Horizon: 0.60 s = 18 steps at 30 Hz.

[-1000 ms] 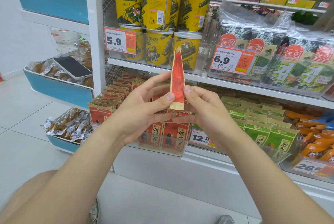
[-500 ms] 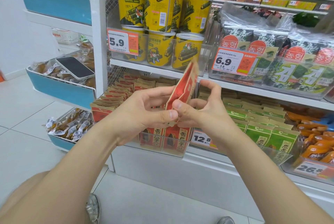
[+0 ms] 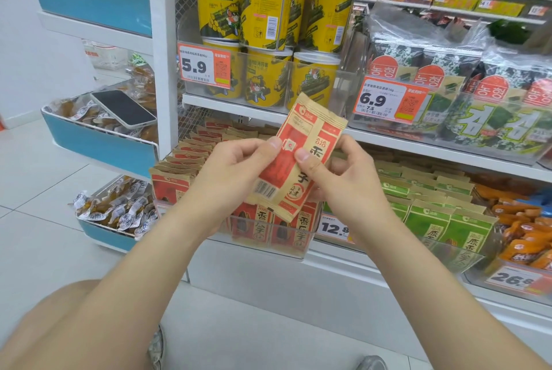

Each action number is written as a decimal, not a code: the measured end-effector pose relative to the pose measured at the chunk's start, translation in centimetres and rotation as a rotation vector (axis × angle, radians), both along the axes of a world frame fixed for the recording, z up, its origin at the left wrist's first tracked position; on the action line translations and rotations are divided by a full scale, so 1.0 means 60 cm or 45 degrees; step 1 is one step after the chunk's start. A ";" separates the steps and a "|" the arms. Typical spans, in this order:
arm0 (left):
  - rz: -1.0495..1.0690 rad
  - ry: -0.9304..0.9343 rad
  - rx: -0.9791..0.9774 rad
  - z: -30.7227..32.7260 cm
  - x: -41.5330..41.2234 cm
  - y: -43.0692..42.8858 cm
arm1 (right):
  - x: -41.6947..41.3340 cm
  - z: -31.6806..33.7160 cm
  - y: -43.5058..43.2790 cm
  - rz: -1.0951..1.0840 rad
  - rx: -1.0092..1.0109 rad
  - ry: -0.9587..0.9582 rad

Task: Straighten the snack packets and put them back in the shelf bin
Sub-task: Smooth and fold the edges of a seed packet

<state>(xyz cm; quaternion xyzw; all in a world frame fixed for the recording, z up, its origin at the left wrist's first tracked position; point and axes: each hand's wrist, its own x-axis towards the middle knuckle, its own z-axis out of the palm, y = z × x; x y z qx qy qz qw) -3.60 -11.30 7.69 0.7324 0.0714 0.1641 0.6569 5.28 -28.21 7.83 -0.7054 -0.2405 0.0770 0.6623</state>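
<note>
A red and tan snack packet (image 3: pixel 301 142) is held flat-on towards me, tilted with its top to the upper right, in front of the shelf. My left hand (image 3: pixel 236 172) pinches its left edge with thumb on the front. My right hand (image 3: pixel 340 178) pinches its middle right, thumb on the front and fingers behind. Below and behind it a clear shelf bin (image 3: pixel 286 247) holds rows of the same red packets (image 3: pixel 191 160) standing upright.
Green packets (image 3: pixel 430 214) fill the bin to the right, orange ones (image 3: pixel 525 235) further right. Yellow tubs (image 3: pixel 265 11) and seaweed packs (image 3: pixel 448 94) sit on the shelf above. A phone (image 3: pixel 122 108) lies on a blue side rack (image 3: pixel 101 148) at left.
The packet has turned from edge-on and upright to face-on and tilted. Both hands moved their pinch from its bottom end to its sides.
</note>
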 end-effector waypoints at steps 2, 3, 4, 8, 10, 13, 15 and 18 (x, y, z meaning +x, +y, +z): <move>0.026 -0.032 0.043 -0.010 0.002 -0.003 | -0.003 -0.001 0.003 0.009 0.004 0.004; 0.051 -0.037 0.058 -0.014 0.004 -0.002 | -0.004 -0.002 0.004 0.011 -0.013 -0.008; 0.092 -0.031 0.068 -0.015 0.005 -0.001 | -0.005 -0.003 0.005 0.018 -0.032 -0.019; 0.194 0.045 0.069 -0.012 0.003 0.001 | -0.003 -0.001 0.003 0.018 -0.029 -0.022; 0.228 0.003 0.115 -0.015 0.004 -0.001 | -0.004 -0.002 0.000 -0.007 -0.045 -0.059; 0.300 -0.119 0.336 -0.020 0.009 -0.002 | -0.005 -0.011 0.001 -0.035 -0.114 -0.152; 0.295 -0.118 0.417 -0.022 0.009 -0.005 | -0.006 -0.021 0.005 -0.061 -0.129 -0.297; 0.247 -0.085 0.481 -0.024 0.006 -0.005 | -0.006 -0.031 0.001 -0.185 -0.284 -0.758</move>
